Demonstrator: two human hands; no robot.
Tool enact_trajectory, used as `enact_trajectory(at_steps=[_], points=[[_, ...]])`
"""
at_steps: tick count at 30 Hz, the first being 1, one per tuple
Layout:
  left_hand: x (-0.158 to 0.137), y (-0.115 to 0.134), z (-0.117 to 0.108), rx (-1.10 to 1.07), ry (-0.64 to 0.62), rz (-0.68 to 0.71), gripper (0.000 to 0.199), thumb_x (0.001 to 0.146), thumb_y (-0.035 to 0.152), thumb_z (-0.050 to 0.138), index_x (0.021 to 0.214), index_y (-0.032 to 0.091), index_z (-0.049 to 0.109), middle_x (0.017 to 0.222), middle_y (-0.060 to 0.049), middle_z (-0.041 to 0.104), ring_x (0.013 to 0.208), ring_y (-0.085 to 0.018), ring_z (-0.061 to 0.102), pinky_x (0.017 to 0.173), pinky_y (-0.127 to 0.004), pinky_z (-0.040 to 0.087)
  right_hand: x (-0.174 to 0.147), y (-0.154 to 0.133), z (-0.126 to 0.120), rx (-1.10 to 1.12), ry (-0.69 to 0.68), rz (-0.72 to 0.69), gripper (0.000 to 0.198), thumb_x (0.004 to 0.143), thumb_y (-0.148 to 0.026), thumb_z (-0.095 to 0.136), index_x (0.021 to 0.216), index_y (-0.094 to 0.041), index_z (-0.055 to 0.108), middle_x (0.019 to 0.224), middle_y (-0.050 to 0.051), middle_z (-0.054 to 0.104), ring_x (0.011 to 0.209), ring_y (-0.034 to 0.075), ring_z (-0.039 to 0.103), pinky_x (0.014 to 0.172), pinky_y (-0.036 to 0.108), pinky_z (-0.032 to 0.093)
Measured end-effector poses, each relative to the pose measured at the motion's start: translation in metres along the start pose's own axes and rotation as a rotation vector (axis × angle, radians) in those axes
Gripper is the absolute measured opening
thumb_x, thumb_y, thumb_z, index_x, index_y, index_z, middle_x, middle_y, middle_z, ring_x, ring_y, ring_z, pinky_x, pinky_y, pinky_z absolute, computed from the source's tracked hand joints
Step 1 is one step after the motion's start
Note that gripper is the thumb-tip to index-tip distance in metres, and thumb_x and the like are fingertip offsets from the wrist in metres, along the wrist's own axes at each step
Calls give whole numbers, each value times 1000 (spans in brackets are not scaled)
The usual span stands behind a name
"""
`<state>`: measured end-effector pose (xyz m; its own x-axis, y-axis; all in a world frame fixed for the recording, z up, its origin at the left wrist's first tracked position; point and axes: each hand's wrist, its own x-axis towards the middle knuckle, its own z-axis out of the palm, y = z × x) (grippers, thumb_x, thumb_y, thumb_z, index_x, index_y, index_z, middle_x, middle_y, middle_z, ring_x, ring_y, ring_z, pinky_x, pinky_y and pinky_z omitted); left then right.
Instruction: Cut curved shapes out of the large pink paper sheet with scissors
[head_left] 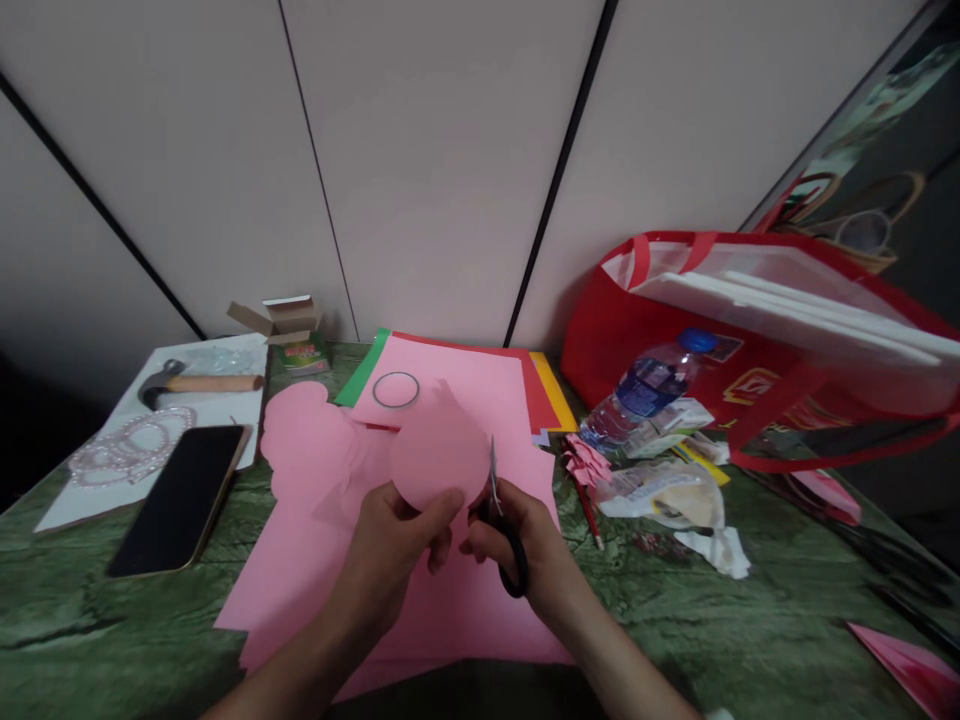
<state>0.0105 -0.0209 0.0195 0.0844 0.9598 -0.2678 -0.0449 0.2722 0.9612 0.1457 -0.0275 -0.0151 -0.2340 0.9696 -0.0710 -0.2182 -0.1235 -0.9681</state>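
Note:
A round pink paper disc (437,455) is pinched between the thumb and fingers of my left hand (401,530), above the stack of pink sheets. My right hand (517,535) is closed around the black handles of a pair of scissors (514,560). The blades point up and stand at the disc's right edge. Beneath both hands lie large pink paper sheets (450,620). Left of the disc is a pile of cut pink paper shapes (306,430). A thin dark ring (396,390) rests on the pink sheet behind.
A black phone (180,500), beaded strands (135,447) and a hammer (202,383) lie at left, near a small opened box (300,345). On the right are a water bottle (649,390), a red bag (600,350), a red pencil (590,515) and crumpled plastic wrapping (667,495).

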Motion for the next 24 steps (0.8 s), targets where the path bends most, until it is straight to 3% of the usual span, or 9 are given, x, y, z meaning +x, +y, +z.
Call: enact_trajectory(at_steps=[13,24], points=[[1,-9,-2,-22,-19,24,26,73,28,59,51,15,56,36,6,45,35,-8,40,39,-21,31,-1,-4,2,-39,28,32,27,66,-36,66,74,-17,49,50,-7,50,45,9,48,46,22,39],[-1,-4,0,6,4,14,32,72,28,60,44,16,50,34,6,44,35,-7,39,40,-21,30,-2,-5,3,-47,63,46,18,66,-28,63,71,-17,49,43,-9,48,41,9,49,43,21,39]])
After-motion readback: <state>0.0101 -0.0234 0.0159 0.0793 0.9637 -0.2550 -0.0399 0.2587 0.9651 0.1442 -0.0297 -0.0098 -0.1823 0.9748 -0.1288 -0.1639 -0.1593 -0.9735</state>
